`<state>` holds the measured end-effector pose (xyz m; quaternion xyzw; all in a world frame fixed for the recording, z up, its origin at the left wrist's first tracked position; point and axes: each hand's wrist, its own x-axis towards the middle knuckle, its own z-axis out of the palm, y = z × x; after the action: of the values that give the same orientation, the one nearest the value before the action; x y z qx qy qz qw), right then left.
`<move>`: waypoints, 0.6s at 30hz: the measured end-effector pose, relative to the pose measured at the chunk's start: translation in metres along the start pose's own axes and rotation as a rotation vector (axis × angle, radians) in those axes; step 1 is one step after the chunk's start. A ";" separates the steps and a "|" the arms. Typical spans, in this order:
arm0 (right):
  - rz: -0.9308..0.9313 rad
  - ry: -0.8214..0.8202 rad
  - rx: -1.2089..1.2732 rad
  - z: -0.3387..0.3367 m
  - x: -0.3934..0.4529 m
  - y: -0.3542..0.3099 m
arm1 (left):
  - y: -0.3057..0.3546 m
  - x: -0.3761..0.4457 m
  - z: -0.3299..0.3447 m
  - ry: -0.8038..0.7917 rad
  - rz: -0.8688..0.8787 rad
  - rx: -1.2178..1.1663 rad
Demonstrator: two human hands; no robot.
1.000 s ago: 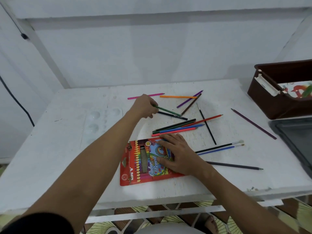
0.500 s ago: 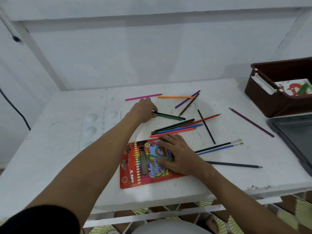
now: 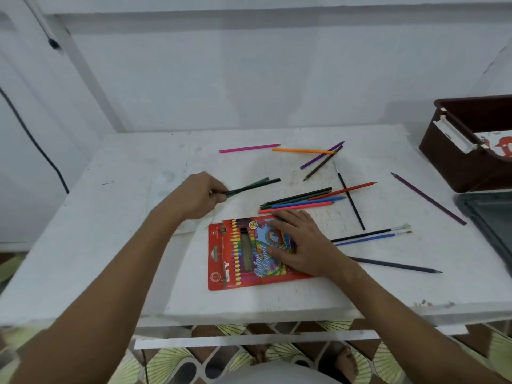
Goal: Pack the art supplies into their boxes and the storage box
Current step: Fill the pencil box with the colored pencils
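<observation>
Two pencils, a green pencil (image 3: 249, 187) and a black pencil (image 3: 270, 181), are pinched in the left hand (image 3: 198, 196), pointing right. The right hand (image 3: 300, 243) presses flat, fingers relaxed, on the red coloured-pencil box (image 3: 235, 256); loose pencils (image 3: 299, 202) lie just beyond its fingertips.

Single head-worn view looks forward and down, close over the table (image 3: 110, 245).

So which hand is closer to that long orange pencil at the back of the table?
Left. The left hand lies nearer the orange pencil, gripping two dark pencils; the right hand rests on the red pencil box, further away.
</observation>
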<state>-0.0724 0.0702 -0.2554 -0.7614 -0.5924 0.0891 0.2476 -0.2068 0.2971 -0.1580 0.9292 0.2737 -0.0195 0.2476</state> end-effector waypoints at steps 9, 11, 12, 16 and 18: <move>-0.018 0.020 -0.002 0.003 0.001 0.000 | -0.079 -0.124 0.002 -0.085 -0.245 -0.403; -0.015 0.018 -0.004 0.003 0.001 0.001 | -0.084 -0.135 0.009 -0.096 -0.251 -0.471; -0.015 0.020 -0.005 0.003 0.001 0.001 | -0.086 -0.140 0.011 -0.091 -0.258 -0.511; -0.015 0.034 -0.006 0.004 0.001 0.001 | -0.085 -0.145 0.016 -0.126 -0.283 -0.604; -0.018 0.035 -0.008 0.004 0.000 0.001 | -0.083 -0.142 0.017 -0.142 -0.294 -0.594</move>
<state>-0.0730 0.0713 -0.2588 -0.7585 -0.5953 0.0710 0.2555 -0.3694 0.2788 -0.1859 0.7635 0.3805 -0.0392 0.5204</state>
